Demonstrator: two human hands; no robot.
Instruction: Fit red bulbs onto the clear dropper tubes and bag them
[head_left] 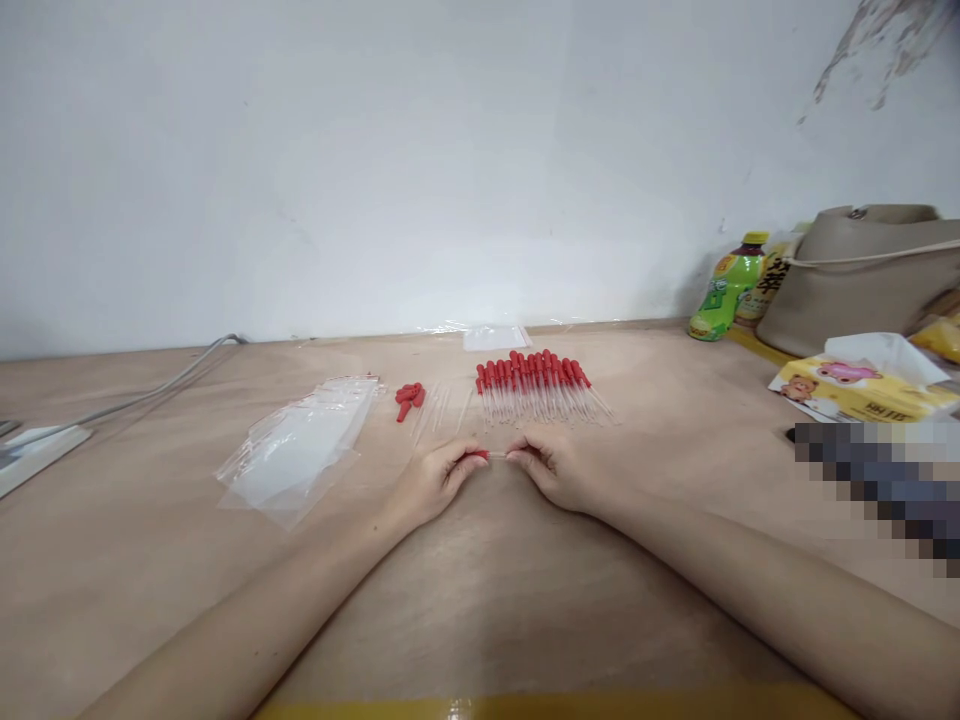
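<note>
My left hand (pixel 444 478) pinches a red rubber bulb (pixel 482 454), mostly hidden by the fingers. From the bulb a thin clear dropper tube (pixel 498 456) runs across to my right hand (pixel 559 470), whose thumb and fingers are closed on it. The two hands are close together over the middle of the table. Just beyond them lies a row of droppers (pixel 534 375) with red bulbs on clear tubes. To its left are several loose clear tubes (pixel 439 408) and a small heap of red rubber bulbs (pixel 409 398).
Clear zip bags (pixel 300 440) lie fanned out at left; a white packet (pixel 495 339) is by the wall. A grey cable (pixel 172 380) crosses the far left. At right stand a green bottle (pixel 727 290), a beige bag (pixel 862 280) and a yellow tissue pack (pixel 855 388).
</note>
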